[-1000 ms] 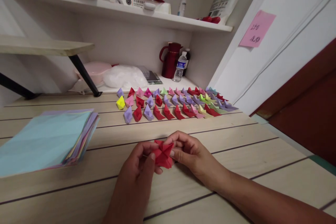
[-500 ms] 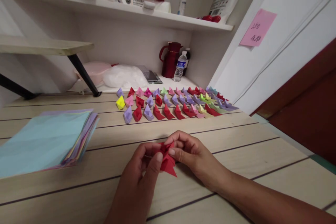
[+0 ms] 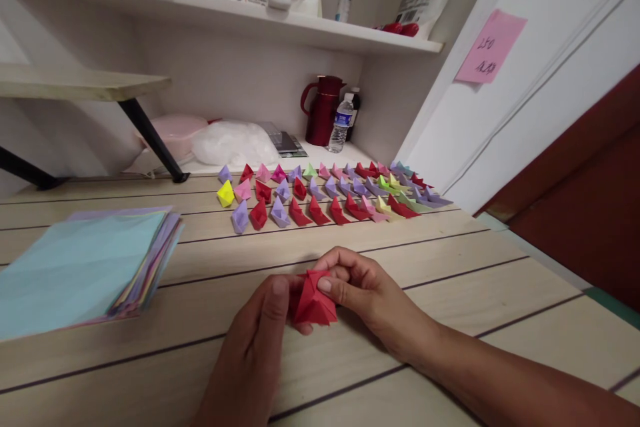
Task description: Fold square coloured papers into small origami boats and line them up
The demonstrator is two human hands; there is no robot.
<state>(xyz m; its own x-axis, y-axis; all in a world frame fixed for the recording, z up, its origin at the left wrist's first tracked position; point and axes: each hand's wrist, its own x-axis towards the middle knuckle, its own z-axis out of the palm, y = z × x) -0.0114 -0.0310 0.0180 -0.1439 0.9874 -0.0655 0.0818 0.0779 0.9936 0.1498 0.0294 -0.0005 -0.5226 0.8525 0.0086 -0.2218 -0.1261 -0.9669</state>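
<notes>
A red folded paper piece (image 3: 315, 303) is held between my two hands above the slatted wooden table. My right hand (image 3: 363, 283) pinches its upper right part, thumb on the near face and fingers behind. On the other side, my left hand (image 3: 265, 317) has its fingers behind and under the paper, a fingertip showing below it. The left thumb is raised and off the paper. Beyond the hands, small folded paper boats stand in rows, among them a yellow one (image 3: 225, 194) and a red one (image 3: 259, 215).
A stack of coloured paper sheets (image 3: 95, 267) lies at the left. Behind the boats are a white plastic bag (image 3: 235, 143), a dark red jug (image 3: 323, 110) and a water bottle (image 3: 341, 123). A small raised shelf (image 3: 85, 83) with black legs stands at the left.
My left thumb has lifted off the red paper and moved left. The paper has turned, now showing a broader, flatter face. The view has shifted slightly.
</notes>
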